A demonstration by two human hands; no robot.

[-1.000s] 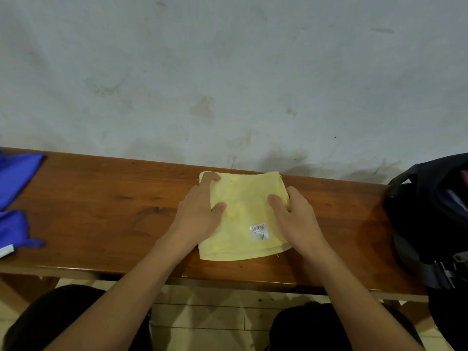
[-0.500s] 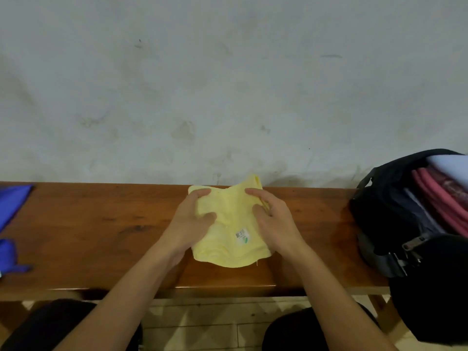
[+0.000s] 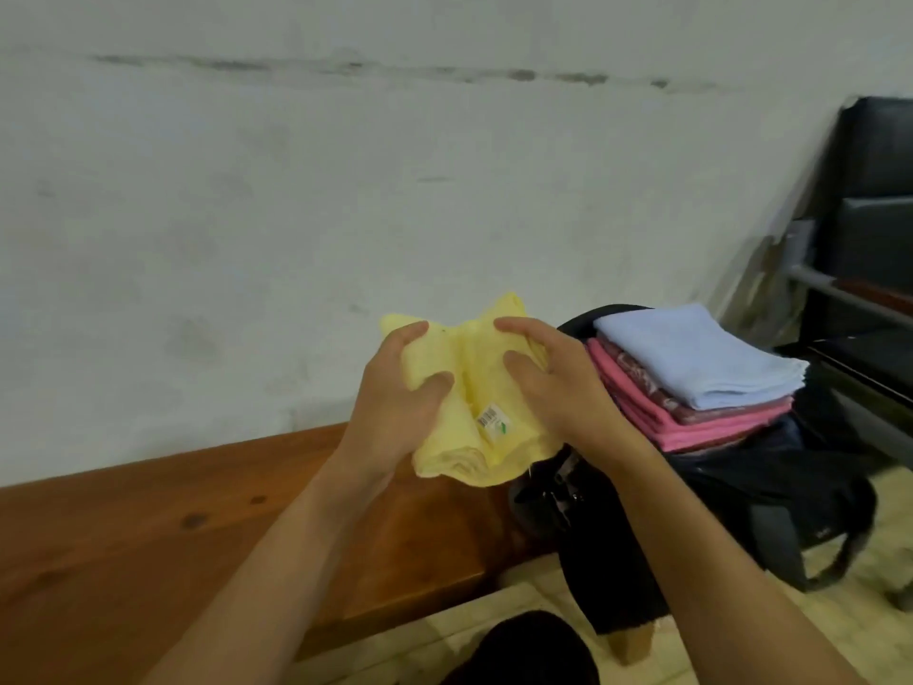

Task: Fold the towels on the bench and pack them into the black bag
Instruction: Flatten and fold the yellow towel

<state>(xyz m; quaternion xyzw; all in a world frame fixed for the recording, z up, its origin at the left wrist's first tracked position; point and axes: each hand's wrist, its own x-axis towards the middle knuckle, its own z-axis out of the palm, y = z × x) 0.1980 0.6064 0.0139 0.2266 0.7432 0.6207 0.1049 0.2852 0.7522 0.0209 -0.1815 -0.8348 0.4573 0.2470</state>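
Note:
A folded yellow towel (image 3: 481, 388) with a white barcode label hangs in the air above the right end of the wooden bench (image 3: 148, 536). My left hand (image 3: 400, 402) grips its left side and my right hand (image 3: 548, 383) grips its right side, bunching the cloth in the middle. Just to the right stands the open black bag (image 3: 741, 491). Inside it lies a stack of folded towels: a light blue towel (image 3: 691, 358) on top, and pink towels (image 3: 657, 417) beneath.
A plain whitish wall runs behind the bench. A black chair (image 3: 869, 229) with a metal frame stands at the far right behind the bag. Pale floor tiles (image 3: 444, 630) show below the bench, and my dark-clothed knee (image 3: 523, 650) is at the bottom.
Both hands have lifted the yellow towel off the bench and carried it right toward the bag. The view has swung right, so the blue cloth at the left is out of sight.

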